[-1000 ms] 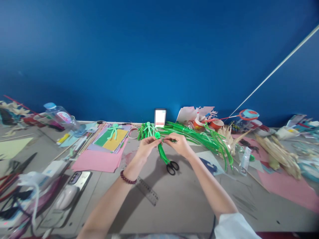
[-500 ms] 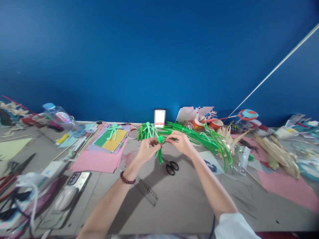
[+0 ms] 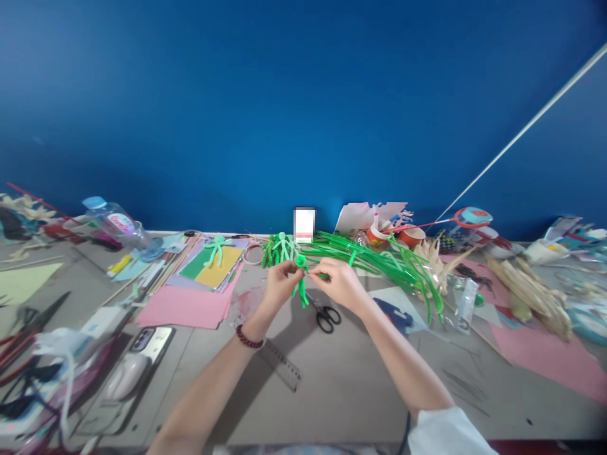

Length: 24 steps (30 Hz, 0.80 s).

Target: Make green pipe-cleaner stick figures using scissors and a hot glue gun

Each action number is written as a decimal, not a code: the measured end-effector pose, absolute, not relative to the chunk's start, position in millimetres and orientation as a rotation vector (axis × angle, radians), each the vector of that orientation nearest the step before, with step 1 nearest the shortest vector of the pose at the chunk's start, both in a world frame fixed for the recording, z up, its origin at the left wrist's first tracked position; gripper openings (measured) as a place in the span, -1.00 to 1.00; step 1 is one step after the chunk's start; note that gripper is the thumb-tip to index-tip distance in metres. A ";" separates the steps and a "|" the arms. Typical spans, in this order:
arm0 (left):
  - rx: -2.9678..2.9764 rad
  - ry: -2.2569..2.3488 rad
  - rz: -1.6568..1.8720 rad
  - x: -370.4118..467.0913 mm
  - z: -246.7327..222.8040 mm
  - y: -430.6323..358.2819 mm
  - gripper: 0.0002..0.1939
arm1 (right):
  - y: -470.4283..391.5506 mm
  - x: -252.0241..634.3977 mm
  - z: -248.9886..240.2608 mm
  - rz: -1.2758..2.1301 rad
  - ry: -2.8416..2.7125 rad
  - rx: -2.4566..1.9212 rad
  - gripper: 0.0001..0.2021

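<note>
Head view: L hand (image 3: 281,283) & R hand (image 3: 344,284) on green doll (image 3: 302,296), mid-table

L thumb & fingertips pinched tight on doll just under its round head; legs hang below. R thumb & index tips nearly together, just beside doll, w/ a bit of green strand (image 3: 324,276) btwn/under them; can't tell if it's part of doll. Other R fingers curled. Doll is held above table (image 3: 341,392), btwn both hands.

Scissors (image 3: 328,319) right below doll, handles twd person. Ruler (image 3: 283,366) lies nr L forearm; dark red bracelet (image 3: 249,339) on L wrist. Green stems (image 3: 379,260) in a long bundle behind R hand, running off to the R. Pale doll (image 3: 282,242) beyond L hand, another pale one (image 3: 217,251) on colored sheets (image 3: 219,270) farther L, pink paper (image 3: 183,308) in front. Blue glue gun (image 3: 394,315) on a pale sheet R of R forearm. White screen, pixelated (image 3: 304,225), upright by blue wall (image 3: 303,126).
</note>
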<state>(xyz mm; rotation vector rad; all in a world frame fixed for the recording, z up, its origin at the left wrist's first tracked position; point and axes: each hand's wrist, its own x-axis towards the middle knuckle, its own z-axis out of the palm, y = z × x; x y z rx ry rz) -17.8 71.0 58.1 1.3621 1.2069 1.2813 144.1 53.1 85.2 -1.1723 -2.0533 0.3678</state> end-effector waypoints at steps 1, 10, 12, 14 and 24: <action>1.297 1.178 1.286 -17.1 55.9 72.3 -0.81 | 52.8 142.3 83.6 0.362 -2.045 -1.185 -0.87; 1.116 0.954 1.262 -20.1 54.4 75.4 -0.74 | 69.1 146.1 69.3 0.535 -1.883 -1.260 -0.89; 1.149 0.933 1.234 -21.4 56.8 74.9 -0.77 | 73.9 151.4 68.4 0.599 -1.857 -1.264 -0.90; 1.199 0.906 1.170 -21.8 59.1 74.0 -0.78 | 77.2 157.1 69.5 0.641 -1.844 -1.264 -0.91; 1.530 1.015 1.059 -17.2 59.3 70.1 -0.92 | 68.1 161.6 84.8 0.433 -1.851 -1.264 -0.91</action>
